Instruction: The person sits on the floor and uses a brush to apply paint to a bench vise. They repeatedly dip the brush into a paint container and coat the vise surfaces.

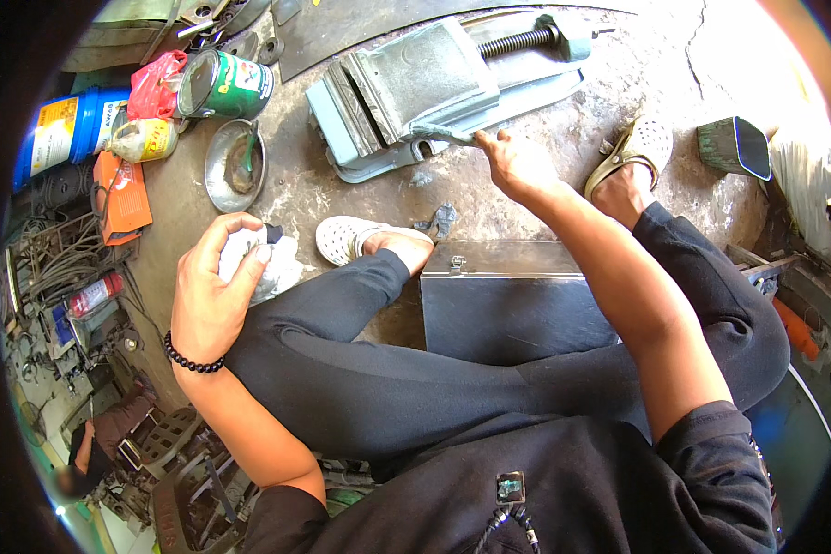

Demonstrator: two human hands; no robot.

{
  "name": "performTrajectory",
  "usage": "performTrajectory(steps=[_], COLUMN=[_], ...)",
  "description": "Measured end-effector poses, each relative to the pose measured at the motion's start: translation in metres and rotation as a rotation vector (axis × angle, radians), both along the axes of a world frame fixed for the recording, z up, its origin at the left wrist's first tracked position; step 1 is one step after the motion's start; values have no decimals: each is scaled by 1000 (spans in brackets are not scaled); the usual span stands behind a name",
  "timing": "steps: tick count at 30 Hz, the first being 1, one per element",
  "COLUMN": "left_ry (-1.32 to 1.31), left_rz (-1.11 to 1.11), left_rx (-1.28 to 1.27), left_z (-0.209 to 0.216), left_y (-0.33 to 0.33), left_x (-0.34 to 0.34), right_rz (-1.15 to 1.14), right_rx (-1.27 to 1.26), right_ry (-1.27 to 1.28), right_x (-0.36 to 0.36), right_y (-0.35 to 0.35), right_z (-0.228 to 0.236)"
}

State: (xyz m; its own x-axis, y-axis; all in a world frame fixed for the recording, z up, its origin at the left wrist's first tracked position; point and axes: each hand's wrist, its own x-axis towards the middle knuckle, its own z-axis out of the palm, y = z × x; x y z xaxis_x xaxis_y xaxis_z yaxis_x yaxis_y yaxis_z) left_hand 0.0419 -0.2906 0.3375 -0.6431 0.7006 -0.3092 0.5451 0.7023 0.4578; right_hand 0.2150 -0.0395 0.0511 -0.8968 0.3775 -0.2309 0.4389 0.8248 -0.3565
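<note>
A large machine vise [425, 78] lies on the floor in front of me, grey on top with a light blue base and a threaded screw at its far right. My right hand [517, 166] is closed around the end of a slim grey-green paintbrush [443, 134]. The brush's other end rests against the vise's near side. At the left, my left hand [214, 282] is closed on a crumpled white rag [284, 268]. A small black piece shows by its fingertips. Beyond that hand sits a metal bowl [222, 171] with a green-handled brush [249, 148] in it.
A green paint can [226, 83], red plastic bag [155, 85], blue bucket [69, 138] and orange box [123, 198] stand at the left. Between my legs is a metal box [517, 314]. A dark square container [734, 148] lies at the right. Another person [97, 448] is at the lower left.
</note>
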Motion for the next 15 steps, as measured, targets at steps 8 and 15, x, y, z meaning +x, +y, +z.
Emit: performTrajectory(steps=[8, 15], left_ry=[-9, -27], left_rz=[-37, -52], left_rx=[-4, 5], left_z=[3, 5], left_y=[3, 6], left_x=[5, 5], right_rz=[-3, 42], right_rx=[1, -49], right_ry=[-7, 10], right_x=[-5, -13], right_y=[-13, -5], right_z=[21, 30])
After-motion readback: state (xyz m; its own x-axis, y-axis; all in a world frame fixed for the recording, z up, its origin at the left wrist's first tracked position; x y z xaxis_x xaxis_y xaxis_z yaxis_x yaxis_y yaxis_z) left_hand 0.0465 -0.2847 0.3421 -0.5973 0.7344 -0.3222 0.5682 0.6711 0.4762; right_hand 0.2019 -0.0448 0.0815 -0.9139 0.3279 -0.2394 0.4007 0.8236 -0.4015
